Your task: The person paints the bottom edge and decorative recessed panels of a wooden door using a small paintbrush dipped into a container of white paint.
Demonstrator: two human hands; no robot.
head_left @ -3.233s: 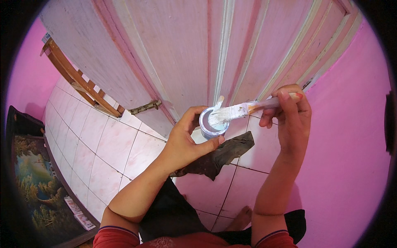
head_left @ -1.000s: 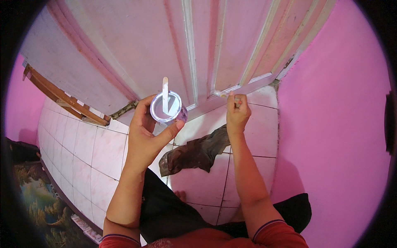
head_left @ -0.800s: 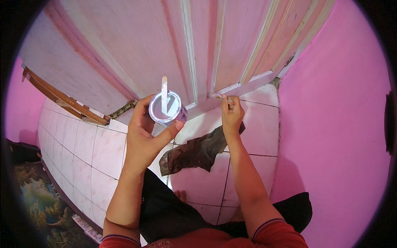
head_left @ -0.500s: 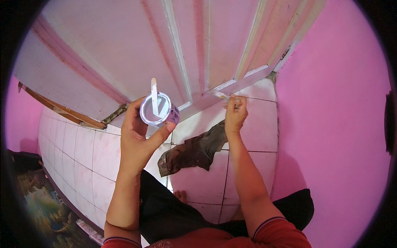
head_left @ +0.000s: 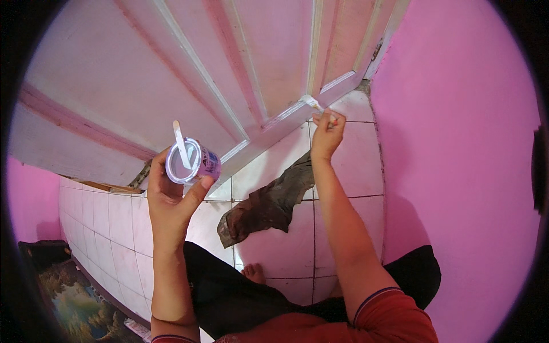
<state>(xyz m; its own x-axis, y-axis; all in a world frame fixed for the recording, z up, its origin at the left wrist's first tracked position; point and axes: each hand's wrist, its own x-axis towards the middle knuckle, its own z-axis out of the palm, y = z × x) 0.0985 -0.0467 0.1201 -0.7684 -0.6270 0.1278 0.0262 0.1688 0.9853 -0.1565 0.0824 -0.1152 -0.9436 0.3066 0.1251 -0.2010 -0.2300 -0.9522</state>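
Observation:
In my left hand [head_left: 170, 200] is a small paint can [head_left: 209, 166], its open top tilted toward me. A flat wooden stick [head_left: 178, 136], coated white lower down, stands in the can and leans on its rim. My right hand [head_left: 328, 136] is closed round the handle of a paintbrush [head_left: 312, 103]. White-coated bristles touch the lower moulding of a panelled door [head_left: 251, 91], which is pale pink with darker pink strips. Fresh-looking white lines run along some of the door's mouldings.
A crumpled dark cloth [head_left: 266, 203] lies on the white tiled floor [head_left: 349, 228] below my hands. To the right rises a pink wall [head_left: 457, 143]. A picture with a landscape [head_left: 80, 306] is at the lower left. My bare foot [head_left: 253, 273] shows near the cloth.
The brush has moved up onto the door's lower moulding. My left hand has shifted left and down in view with the can, and the door appears turned as my view moved.

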